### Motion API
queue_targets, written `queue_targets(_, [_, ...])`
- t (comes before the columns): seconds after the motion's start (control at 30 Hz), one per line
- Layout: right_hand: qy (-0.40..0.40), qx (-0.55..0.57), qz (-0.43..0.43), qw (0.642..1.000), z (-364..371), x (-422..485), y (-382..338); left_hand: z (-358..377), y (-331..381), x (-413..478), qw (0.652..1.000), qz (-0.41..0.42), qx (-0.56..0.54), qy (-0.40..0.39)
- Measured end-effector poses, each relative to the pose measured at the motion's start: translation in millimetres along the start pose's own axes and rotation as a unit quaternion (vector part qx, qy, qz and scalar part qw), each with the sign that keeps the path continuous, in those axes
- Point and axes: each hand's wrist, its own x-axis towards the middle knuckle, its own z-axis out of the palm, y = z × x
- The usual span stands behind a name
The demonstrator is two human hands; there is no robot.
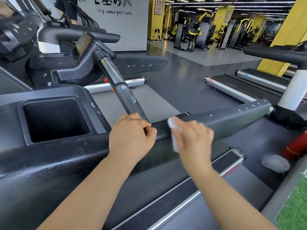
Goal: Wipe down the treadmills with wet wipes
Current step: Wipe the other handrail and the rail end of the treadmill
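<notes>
I stand at a dark grey treadmill whose side handrail [232, 118] runs from lower left to the right. A slanted grip bar [119, 87] with smeared wet marks comes down to meet the rail. My left hand [131, 138] curls round the lower end of that bar where it joins the rail. My right hand [192, 138] presses a white wet wipe [173, 135] against the top of the handrail; the hand is motion-blurred and covers most of the wipe.
A deep square cup holder [56, 120] sits in the console at left. Another treadmill [245, 87] lies ahead on the right. A red cylinder [297, 146] and a grey crumpled lump [275, 163] lie at right, beside green turf [295, 206]. A person's legs [66, 9] show top left.
</notes>
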Motion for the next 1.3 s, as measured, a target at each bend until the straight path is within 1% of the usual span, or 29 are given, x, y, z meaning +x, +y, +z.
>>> queue_targets(0.07, [0.020, 0.007, -0.072, 0.997, 10, -10, -19, -1, 0, 0, 1.000, 0.002, 0.006, -0.005])
queue_targets(0.17, [0.079, 0.014, -0.116, 0.990, 22, -18, -1, -2, 0, 0, 1.000, 0.000, 0.003, -0.008])
queue_targets(0.2, [0.088, 0.006, -0.119, 0.989, 24, -18, 10, -1, 0, 0, 1.000, -0.001, 0.004, -0.009])
queue_targets(0.27, [0.088, -0.022, -0.098, 0.991, 23, -16, 30, -1, 0, 1, 1.000, 0.000, 0.008, -0.016])
queue_targets(0.33, [0.088, -0.060, -0.046, 0.993, 20, -14, 51, -2, 1, 1, 1.000, 0.003, 0.010, -0.027])
queue_targets(0.37, [0.085, -0.061, -0.002, 0.995, 17, -13, 60, -3, 2, 1, 0.999, 0.006, 0.011, -0.029])
queue_targets(0.43, [0.072, -0.005, 0.080, 0.994, 12, -6, 60, -1, 7, 2, 0.999, 0.016, 0.005, -0.031])
queue_targets(0.47, [0.062, 0.026, 0.084, 0.994, 10, -2, 51, 1, 11, 3, 0.999, 0.025, -0.002, -0.028])
queue_targets(0.5, [0.049, 0.036, 0.061, 0.996, 9, 2, 39, 5, 16, 5, 0.999, 0.036, -0.011, -0.023])
queue_targets(0.57, [0.016, 0.007, -0.016, 1.000, 11, 5, 15, 11, 27, 8, 0.998, 0.057, -0.019, -0.018])
queue_targets(0.63, [0.008, -0.006, -0.056, 0.998, 13, 8, 11, 16, 32, 12, 0.998, 0.059, -0.012, -0.025])
queue_targets(0.67, [0.009, -0.009, -0.062, 0.998, 14, 10, 17, 18, 32, 12, 0.998, 0.055, -0.002, -0.036])
queue_targets(0.77, [-0.009, -0.039, -0.061, 0.997, 9, 15, 41, 22, 29, 10, 0.998, 0.053, 0.018, -0.037])
queue_targets(0.87, [-0.024, -0.074, -0.005, 0.997, 5, 25, 69, 26, 27, 10, 0.997, 0.058, 0.043, -0.010])
queue_targets(0.93, [-0.028, -0.059, 0.034, 0.997, 2, 34, 74, 29, 29, 12, 0.997, 0.055, 0.059, 0.009])
queue_targets(0.97, [-0.031, -0.044, 0.027, 0.998, 2, 37, 68, 28, 31, 13, 0.997, 0.051, 0.061, 0.015])
queue_targets(1.07, [-0.050, -0.016, -0.052, 0.997, 12, 40, 32, 28, 32, 18, 0.997, 0.045, 0.065, 0.019])
queue_targets(1.13, [-0.055, 0.010, -0.081, 0.995, 20, 40, 24, 28, 31, 20, 0.996, 0.043, 0.072, 0.021])
queue_targets(1.23, [-0.064, 0.003, -0.089, 0.994, 20, 43, 46, 24, 32, 19, 0.997, 0.037, 0.066, 0.000])
queue_targets(1.3, [-0.079, -0.058, -0.079, 0.992, 19, 48, 71, 22, 34, 19, 0.998, 0.021, 0.055, -0.028])
